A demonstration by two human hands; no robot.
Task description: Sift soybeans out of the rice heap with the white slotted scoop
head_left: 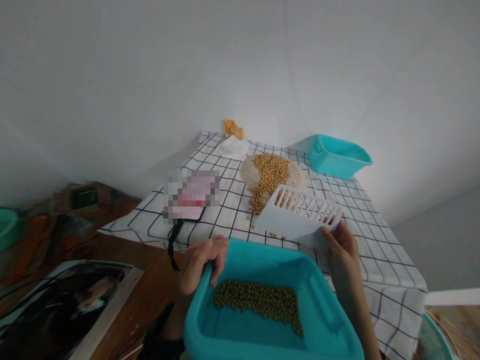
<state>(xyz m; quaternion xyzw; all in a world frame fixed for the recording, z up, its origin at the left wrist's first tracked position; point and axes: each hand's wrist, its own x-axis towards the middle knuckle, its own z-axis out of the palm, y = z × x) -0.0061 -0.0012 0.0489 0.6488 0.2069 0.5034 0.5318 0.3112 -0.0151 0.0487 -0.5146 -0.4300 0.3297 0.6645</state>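
Head view: left hand (202,264) curled over teal basin (262,257) rim, lower centre; right hand (343,245) pinching slotted white panel (288,220) by its right end, centre-right. Judged: both light, smooth; panel stiff, basin slightly flexible; grip rim and end edge.

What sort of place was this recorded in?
Probably an indoor room, perhaps in a home, though the view can't confirm that: a checked cloth lies spread beside a plain wall, and wood flooring shows at the lower right.
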